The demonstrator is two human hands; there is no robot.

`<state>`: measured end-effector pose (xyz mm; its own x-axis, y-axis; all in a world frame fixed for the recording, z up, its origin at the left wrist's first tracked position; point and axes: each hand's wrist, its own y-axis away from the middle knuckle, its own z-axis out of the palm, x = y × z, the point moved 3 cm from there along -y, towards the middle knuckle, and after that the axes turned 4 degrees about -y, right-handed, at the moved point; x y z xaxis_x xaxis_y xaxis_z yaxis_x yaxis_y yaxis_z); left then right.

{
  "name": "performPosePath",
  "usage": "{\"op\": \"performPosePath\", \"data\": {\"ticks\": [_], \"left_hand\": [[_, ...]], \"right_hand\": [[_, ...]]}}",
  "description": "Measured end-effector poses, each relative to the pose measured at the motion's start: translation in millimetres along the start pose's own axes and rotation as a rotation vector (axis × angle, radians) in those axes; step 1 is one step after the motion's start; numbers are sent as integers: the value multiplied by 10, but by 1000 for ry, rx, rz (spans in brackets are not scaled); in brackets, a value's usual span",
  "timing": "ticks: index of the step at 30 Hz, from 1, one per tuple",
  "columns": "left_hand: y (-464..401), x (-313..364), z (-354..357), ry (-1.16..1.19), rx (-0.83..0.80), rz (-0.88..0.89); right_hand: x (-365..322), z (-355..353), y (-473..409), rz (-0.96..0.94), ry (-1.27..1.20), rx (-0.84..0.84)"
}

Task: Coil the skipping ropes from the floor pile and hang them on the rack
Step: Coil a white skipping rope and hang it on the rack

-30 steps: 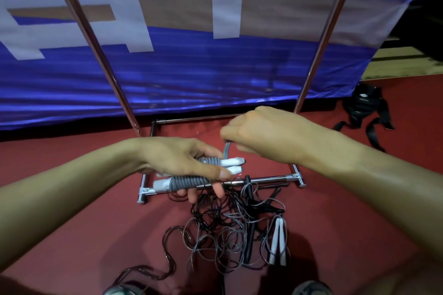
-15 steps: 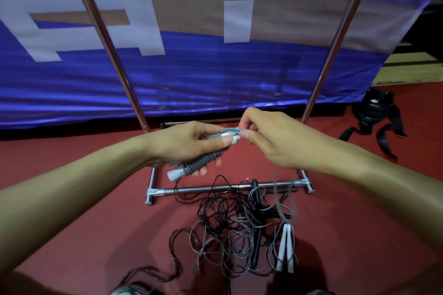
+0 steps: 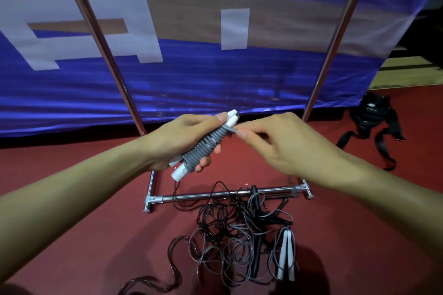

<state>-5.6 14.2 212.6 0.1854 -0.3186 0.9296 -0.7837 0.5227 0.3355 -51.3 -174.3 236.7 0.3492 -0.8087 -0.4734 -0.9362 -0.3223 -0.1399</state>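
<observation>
Rack top runs out of view at 12 o'clock; only its two slanting uprights and floor frame show. A dark scrap at the top edge near 11 o'clock is cut off, unidentifiable. Both forearms enter from the lower corners, elbows out of view. Floor pile [image 3: 242, 242] at 6 o'clock is a knot of thin black and grey cords; how many ropes it holds cannot be told. Its lower loops run off the bottom edge.

Left hand [image 3: 182, 141], just left of centre, holds the wrapped rope bundle [image 3: 206, 146]: two white handles laid side by side, grey cord wound round them in tight turns. Fingers curl under it, thumb along the top. The bundle tilts, one white end at 1 o'clock, the other at 7. The palm hides its far side.

Right hand [image 3: 282, 143], just right of centre, pinches the grey cord's end between thumb and forefinger, right against the upper end of the winding. Pinch is narrow. The remaining fingers are tucked under, hard to make out.

Rack [image 3: 230, 195]: the front base bar lies on the red floor between the hands and the pile; some cords drape over it. A pair of white handles [image 3: 286, 256] lies in the pile at 5 o'clock. Blue banner [image 3: 215, 79] behind. Black strapped bag [image 3: 371, 117] at 3 o'clock on the floor.
</observation>
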Motion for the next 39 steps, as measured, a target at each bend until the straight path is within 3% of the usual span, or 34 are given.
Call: {"op": "performPosePath", "data": {"ticks": [6, 11, 14, 16, 21, 26, 34, 39], "left_hand": [[-18, -5, 51, -21, 56, 112], [29, 19, 65, 27, -65, 144], [47, 33, 61, 7, -122, 115], [61, 33, 73, -1, -187, 95], [109, 31, 139, -63, -414, 38], [163, -15, 236, -323, -569, -71], [136, -35, 189, -473, -457, -111], [92, -71, 152, -433, -260, -141]], "right_hand": [[159, 148, -34, 174, -465, -104], [227, 155, -98, -18, -292, -303], [337, 99, -118, -54, -371, -382], [385, 52, -148, -66, -415, -338], [304, 6, -151, -342, -149, -53], [231, 68, -146, -589, 136, -52], [113, -4, -142, -633, 325, 1], [143, 15, -124, -403, 345, -85]]}}
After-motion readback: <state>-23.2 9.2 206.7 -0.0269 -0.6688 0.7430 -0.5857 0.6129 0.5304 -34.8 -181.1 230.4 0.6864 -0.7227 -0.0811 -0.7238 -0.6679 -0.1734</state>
